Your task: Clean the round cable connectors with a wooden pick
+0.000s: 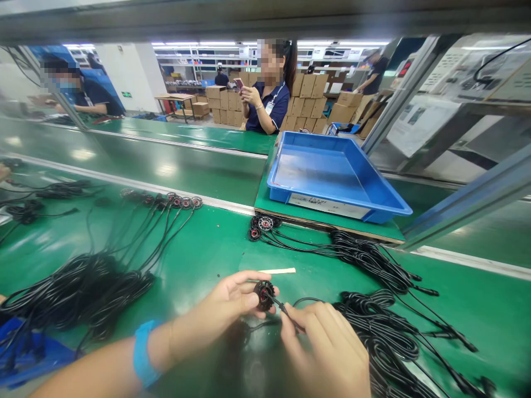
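Two hands meet over the green bench: the left hand [226, 307] pinches a small black coil [264, 294], the right hand [326, 345] pinches its cable [279, 303] just beside it. Seems mid-inspection; turning it needs a light grip.

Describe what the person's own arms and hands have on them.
Both hands are bare, with no gloves. The left hand has a light blue wristband on its wrist and no sleeve on the visible forearm. The right hand shows no rings, band or sleeve.
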`<state>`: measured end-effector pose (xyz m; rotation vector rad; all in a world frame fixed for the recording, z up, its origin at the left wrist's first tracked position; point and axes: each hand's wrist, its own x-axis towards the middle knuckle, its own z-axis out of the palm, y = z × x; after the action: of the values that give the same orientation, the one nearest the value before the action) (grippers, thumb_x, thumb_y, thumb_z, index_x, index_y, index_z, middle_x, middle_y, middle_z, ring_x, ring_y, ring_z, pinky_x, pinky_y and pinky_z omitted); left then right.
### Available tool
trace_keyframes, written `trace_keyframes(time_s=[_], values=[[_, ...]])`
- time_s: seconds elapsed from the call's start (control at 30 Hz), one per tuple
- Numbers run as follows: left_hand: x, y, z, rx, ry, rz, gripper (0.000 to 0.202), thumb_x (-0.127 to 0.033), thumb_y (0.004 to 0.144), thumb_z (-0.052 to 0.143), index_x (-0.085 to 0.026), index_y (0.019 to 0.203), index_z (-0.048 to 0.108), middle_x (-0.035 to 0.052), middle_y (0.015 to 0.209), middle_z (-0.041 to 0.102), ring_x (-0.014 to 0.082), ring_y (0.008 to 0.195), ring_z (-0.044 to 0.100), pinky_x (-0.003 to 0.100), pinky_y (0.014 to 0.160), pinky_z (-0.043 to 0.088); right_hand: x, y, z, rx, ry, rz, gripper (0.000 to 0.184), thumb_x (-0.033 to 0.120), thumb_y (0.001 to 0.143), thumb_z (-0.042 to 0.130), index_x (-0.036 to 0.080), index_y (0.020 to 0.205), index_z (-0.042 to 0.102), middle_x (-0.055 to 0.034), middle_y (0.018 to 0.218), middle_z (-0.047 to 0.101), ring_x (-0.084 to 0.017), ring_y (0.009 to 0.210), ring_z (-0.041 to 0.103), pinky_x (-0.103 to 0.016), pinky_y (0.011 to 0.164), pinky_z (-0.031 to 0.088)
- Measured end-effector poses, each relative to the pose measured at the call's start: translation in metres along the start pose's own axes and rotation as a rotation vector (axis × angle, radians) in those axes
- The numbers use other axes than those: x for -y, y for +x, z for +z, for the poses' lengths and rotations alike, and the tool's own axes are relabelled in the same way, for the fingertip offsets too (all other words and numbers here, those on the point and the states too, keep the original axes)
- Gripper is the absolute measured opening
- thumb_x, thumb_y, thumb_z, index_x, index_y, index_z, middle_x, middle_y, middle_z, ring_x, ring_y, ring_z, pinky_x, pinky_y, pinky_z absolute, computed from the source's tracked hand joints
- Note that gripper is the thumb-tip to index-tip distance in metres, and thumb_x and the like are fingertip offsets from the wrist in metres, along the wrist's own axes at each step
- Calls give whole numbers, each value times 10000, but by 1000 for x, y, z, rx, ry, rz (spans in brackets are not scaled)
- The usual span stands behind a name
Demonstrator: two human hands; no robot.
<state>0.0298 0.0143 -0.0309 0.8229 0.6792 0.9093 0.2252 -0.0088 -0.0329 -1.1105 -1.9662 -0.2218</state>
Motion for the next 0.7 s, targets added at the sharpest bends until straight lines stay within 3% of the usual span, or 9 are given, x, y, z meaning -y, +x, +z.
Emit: trace_keyframes(time_s=[0.23,0.47,0.7], values=[[2,1,3,-31,206,118,399,-242,856,681,-201,1247,609,123,1286,630,245,1126,610,345,921,503,5,-2,4,55,-79,-6,144,183,894,614,187,752,593,10,621,480,-145,625,394,-323,622,293],[9,-2,8,-205,458,35,388,-248,878,588,-188,1260,617,86,1036,717,230,987,651,344,892,506,9,-4,10,85,-175,-136,223,144,909,584,190,696,538,1,615,443,-157,626,355,-347,608,226],[13,5,12,-248,428,69,332,-185,804,563,-145,1119,659,102,1089,700,216,908,675,337,838,532,15,-12,18,125,-180,-199,170,125,919,542,166,765,599,-13,613,447,-164,633,358,-357,604,201]])
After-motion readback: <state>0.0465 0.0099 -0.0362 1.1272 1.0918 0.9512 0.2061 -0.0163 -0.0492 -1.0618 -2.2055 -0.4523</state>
